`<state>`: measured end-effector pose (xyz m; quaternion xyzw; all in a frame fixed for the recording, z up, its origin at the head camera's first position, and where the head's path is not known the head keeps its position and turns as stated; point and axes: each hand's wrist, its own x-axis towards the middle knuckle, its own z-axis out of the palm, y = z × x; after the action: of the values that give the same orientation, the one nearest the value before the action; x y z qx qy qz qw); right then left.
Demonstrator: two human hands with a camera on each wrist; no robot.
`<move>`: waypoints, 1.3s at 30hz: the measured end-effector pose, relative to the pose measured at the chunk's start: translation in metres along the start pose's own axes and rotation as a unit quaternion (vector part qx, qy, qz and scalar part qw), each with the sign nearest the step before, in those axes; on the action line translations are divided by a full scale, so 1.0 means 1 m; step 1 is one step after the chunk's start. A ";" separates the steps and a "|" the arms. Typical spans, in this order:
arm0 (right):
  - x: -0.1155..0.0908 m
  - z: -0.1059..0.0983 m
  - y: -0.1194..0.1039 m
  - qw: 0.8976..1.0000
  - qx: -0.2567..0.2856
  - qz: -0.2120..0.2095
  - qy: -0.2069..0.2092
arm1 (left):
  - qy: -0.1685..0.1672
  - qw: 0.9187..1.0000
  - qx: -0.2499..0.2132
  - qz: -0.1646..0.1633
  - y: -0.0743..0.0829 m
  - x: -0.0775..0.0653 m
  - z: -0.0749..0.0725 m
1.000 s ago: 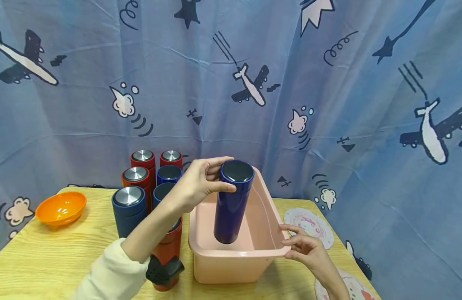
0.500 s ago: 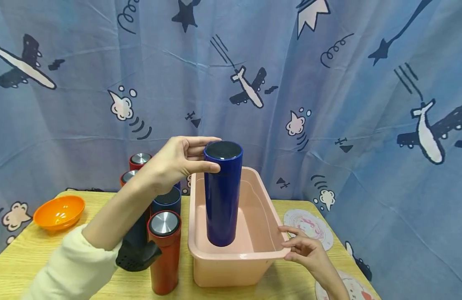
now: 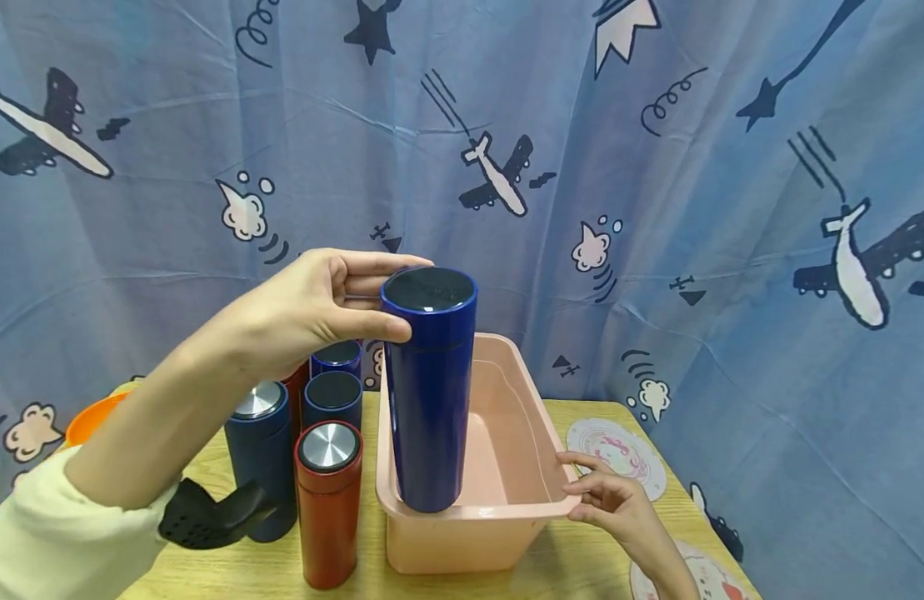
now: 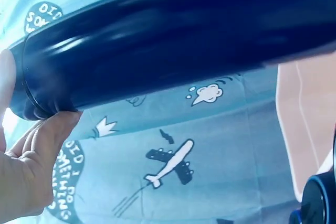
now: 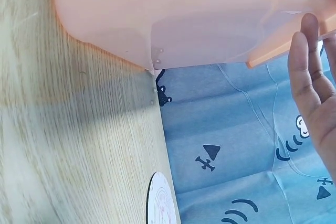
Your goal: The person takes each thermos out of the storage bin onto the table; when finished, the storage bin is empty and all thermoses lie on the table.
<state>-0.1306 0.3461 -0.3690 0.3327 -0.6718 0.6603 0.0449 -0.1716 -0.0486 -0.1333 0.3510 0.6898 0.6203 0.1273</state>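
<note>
My left hand point(image 3: 312, 304) grips a glossy blue thermos flask point(image 3: 430, 400) near its black-topped lid, thumb in front and fingers behind. The flask is upright, and its base overlaps the near left rim of the pink plastic basin point(image 3: 462, 542) in the head view. In the left wrist view the flask point(image 4: 173, 45) spans the upper part, with the hand point(image 4: 31, 171) at its lid end. At the basin's near right corner, my right hand point(image 3: 615, 500) holds the rim. The right wrist view shows its fingers point(image 5: 302, 72) against the underside of that rim.
Left of the basin stand a red flask point(image 3: 330, 508), a dark blue flask point(image 3: 262, 467) and several others, partly hidden by my left arm. An orange bowl point(image 3: 90, 417) is at far left. Round mats point(image 3: 619, 454) lie on the right, and a patterned curtain point(image 3: 432, 167) hangs behind.
My left hand has lifted the blue flask up and brought it left and nearer, from inside the basin to over its near left rim. The right hand stays at the corner.
</note>
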 end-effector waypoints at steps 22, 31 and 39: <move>0.000 0.001 -0.002 1.000 0.004 0.001 -0.002 | -0.073 0.994 -0.079 -0.015 -0.018 -0.066 0.011; 0.001 0.001 -0.003 1.000 0.009 0.009 -0.001 | -0.069 0.994 -0.081 -0.005 -0.038 -0.092 0.014; 0.000 0.000 -0.001 1.000 0.006 0.002 -0.002 | -0.115 0.983 -0.142 0.026 -0.083 -0.110 0.008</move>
<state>-0.1302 0.3457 -0.3679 0.3328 -0.6685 0.6639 0.0400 -0.1148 -0.1116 -0.2416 0.4157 0.5666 0.6705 0.2380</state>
